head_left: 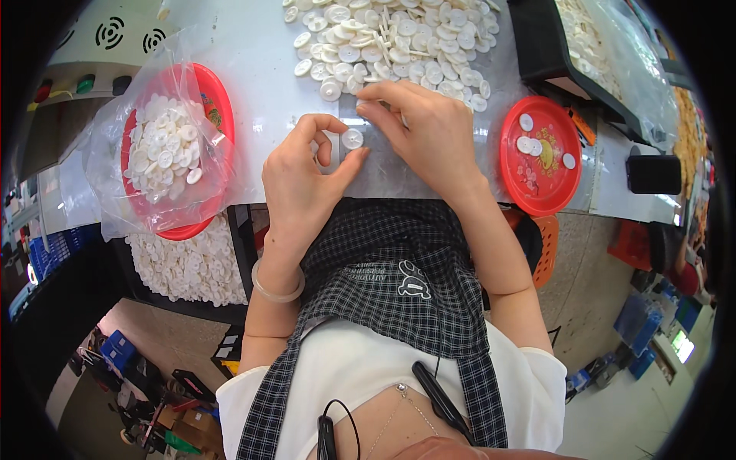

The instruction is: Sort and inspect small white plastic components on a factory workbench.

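Between thumb and forefinger, my left hand (303, 165) pinches a white round plastic disc (353, 139) with a raised centre, its face turned up. To the right and a little farther off, my right hand (429, 130) has thumb and forefinger closed together by the near edge of the pile. A small pale edge shows at those fingertips, too little to make out. Beyond both hands spreads a loose pile of similar white discs (399, 38) on the light worktable (253, 77). The right hand covers part of the pile's near edge.
A red basin (224, 100) at left holds a clear bag of white discs (162, 153). Below it stands a black crate with more discs (188, 261). At right are a red plate (540, 188) with several discs, a phone (653, 175) and a black bin (548, 46).
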A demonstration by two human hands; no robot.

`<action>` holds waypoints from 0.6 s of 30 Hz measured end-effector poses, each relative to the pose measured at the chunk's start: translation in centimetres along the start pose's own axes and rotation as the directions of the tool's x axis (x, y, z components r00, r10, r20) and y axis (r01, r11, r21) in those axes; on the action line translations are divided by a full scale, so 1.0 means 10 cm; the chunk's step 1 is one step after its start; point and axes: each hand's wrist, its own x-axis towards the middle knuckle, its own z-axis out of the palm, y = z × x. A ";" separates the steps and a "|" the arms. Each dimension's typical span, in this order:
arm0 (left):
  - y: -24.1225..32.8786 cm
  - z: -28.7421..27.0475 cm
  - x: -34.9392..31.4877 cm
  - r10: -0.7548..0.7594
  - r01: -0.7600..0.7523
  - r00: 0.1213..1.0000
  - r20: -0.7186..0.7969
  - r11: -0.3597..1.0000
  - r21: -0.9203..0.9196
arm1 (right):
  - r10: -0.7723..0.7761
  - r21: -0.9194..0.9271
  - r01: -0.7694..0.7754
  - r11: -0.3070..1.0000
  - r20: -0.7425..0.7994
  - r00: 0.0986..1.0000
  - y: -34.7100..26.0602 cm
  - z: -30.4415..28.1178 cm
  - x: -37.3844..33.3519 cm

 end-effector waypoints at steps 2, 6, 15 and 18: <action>-0.02 -0.01 -0.01 -0.039 0.041 0.999 0.023 0.994 -0.104 | -0.037 -0.074 0.037 0.997 0.005 0.999 0.00 -0.02 0.00; 0.01 -0.03 -0.04 -0.082 0.089 0.995 0.055 0.985 -0.146 | -0.038 0.055 0.042 0.998 -0.072 0.997 0.03 -0.01 0.00; 0.08 -0.04 -0.06 -0.114 0.188 0.976 0.186 0.870 -0.455 | 0.317 0.878 -0.472 0.077 0.427 0.847 0.04 -0.23 -0.29; 0.08 -0.02 -0.08 -0.096 0.234 0.958 0.269 0.805 -0.545 | 0.282 0.849 -0.502 -0.164 0.528 0.801 -0.01 -0.28 -0.36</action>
